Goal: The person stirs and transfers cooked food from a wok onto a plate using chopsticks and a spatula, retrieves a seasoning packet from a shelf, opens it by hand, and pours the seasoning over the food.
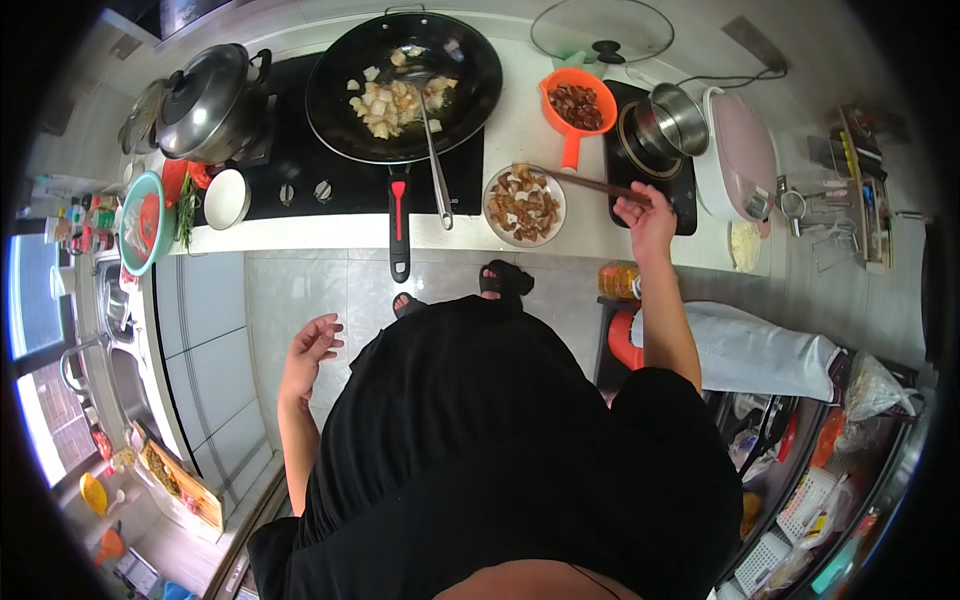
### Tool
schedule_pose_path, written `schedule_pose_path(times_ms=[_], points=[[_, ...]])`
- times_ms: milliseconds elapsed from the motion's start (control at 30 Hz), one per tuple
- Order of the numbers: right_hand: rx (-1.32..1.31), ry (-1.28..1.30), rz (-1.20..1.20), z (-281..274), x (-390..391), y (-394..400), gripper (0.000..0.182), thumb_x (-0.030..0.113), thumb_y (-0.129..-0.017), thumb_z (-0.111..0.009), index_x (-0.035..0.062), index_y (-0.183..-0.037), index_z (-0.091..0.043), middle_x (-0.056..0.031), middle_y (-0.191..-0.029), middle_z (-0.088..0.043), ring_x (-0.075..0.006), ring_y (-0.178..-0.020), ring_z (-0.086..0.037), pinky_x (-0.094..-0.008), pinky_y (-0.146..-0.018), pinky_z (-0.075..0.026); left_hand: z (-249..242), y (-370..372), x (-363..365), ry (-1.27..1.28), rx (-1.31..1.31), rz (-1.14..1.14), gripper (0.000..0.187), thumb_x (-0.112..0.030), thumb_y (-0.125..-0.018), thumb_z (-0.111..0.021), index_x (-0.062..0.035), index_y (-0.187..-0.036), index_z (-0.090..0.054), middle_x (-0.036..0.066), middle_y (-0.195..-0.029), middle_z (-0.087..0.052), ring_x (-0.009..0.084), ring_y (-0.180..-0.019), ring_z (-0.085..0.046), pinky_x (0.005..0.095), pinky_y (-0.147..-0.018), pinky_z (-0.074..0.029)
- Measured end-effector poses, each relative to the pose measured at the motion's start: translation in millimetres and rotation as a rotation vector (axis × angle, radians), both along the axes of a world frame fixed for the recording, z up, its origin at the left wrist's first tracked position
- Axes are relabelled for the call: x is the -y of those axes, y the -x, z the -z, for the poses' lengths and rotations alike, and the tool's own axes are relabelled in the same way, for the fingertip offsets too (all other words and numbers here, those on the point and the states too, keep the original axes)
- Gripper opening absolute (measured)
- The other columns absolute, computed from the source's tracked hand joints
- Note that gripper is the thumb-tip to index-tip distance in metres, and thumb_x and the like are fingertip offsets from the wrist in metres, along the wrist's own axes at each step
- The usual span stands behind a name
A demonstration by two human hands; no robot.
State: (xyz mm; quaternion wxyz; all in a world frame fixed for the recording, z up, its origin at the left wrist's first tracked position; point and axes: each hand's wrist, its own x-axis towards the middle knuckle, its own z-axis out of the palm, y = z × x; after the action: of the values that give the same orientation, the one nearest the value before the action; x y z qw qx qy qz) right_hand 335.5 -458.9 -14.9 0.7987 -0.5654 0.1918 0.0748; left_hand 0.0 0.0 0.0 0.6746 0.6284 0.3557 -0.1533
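Note:
My right hand (648, 215) is closed around a pair of brown chopsticks (590, 182), whose tips reach the rim of a white plate (490, 222) of browned, cut pieces of food (522, 205). Out to the left of my body, my left hand (316, 345) hangs in the air, fingers apart and nothing in them. Beyond the plate, a black wok (340, 130) holds pale chunks of food (388, 105). A metal spatula (437, 175) rests in the wok with its handle toward me. An orange strainer (570, 150) with dark pieces stands behind the plate.
A lidded steel pot (205, 105) stands left of the wok, near a white bowl (227, 200) and a turquoise basin (145, 262). At right are a small saucepan (672, 120) on a hot plate and a rice cooker (738, 150). A glass lid (640, 30) leans behind.

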Motion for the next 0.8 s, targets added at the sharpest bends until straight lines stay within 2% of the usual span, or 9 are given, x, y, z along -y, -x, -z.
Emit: schedule_pose_path(times_ms=[167, 333, 500, 667, 800], points=[[-0.065, 0.129, -0.018, 40.6, -2.4, 26.2, 0.031, 0.025, -0.094, -0.050, -0.0030, -0.096, -0.061, -0.0140, -0.082, -0.064, -0.0239, -0.066, -0.066, -0.0345, -0.062, -0.058, -2.2, -26.4, 0.3, -0.031, 0.040, 0.079, 0.034, -0.026, -0.095, -0.056, -0.0074, -0.123, -0.058, 0.004, -0.107, -0.064, 0.0128, -0.089, -0.059, 0.0273, -0.079, -0.045], [-0.076, 0.207, -0.015, 51.1, -2.6, 32.1, 0.033, 0.029, -0.097, -0.051, -0.0016, -0.095, -0.062, -0.0106, -0.078, -0.061, -0.0209, -0.064, -0.065, -0.0320, -0.059, -0.056, -7.7, -29.3, 0.3, -0.037, 0.032, 0.097, 0.034, -0.026, -0.094, -0.057, -0.0072, -0.123, -0.058, 0.004, -0.106, -0.064, 0.0126, -0.089, -0.059, 0.0272, -0.079, -0.045], [0.090, 0.270, -0.054, 9.3, -18.1, 20.2, 0.035, 0.030, -0.097, -0.051, -0.0024, -0.095, -0.064, -0.0075, -0.076, -0.060, -0.0178, -0.061, -0.064, -0.0286, -0.059, -0.054, -11.4, -21.5, 2.0, -0.041, 0.013, 0.065, 0.034, -0.025, -0.094, -0.057, -0.0073, -0.123, -0.058, 0.003, -0.106, -0.064, 0.0125, -0.088, -0.059, 0.0273, -0.079, -0.045], [0.359, 0.170, -0.117, -44.1, -66.9, -5.7, 0.033, 0.027, -0.098, -0.050, -0.0030, -0.097, -0.064, -0.0115, -0.092, -0.063, -0.0169, -0.068, -0.065, -0.0271, -0.062, -0.054, -5.6, -9.8, 9.0, -0.038, 0.022, 0.046, 0.032, -0.023, -0.094, -0.057, -0.0074, -0.122, -0.059, 0.003, -0.105, -0.064, 0.0124, -0.089, -0.060, 0.0277, -0.079, -0.045], [0.496, 0.131, -0.214, -67.8, -136.6, -38.6, 0.033, 0.027, -0.098, -0.048, -0.0018, -0.098, -0.066, -0.0098, -0.087, -0.064, -0.0160, -0.068, -0.065, -0.0256, -0.063, -0.053, -9.3, -5.4, 11.5, -0.042, 0.035, 0.011, 0.032, -0.022, -0.094, -0.057, -0.0072, -0.122, -0.058, 0.002, -0.105, -0.064, 0.0125, -0.088, -0.060, 0.0278, -0.079, -0.045]])
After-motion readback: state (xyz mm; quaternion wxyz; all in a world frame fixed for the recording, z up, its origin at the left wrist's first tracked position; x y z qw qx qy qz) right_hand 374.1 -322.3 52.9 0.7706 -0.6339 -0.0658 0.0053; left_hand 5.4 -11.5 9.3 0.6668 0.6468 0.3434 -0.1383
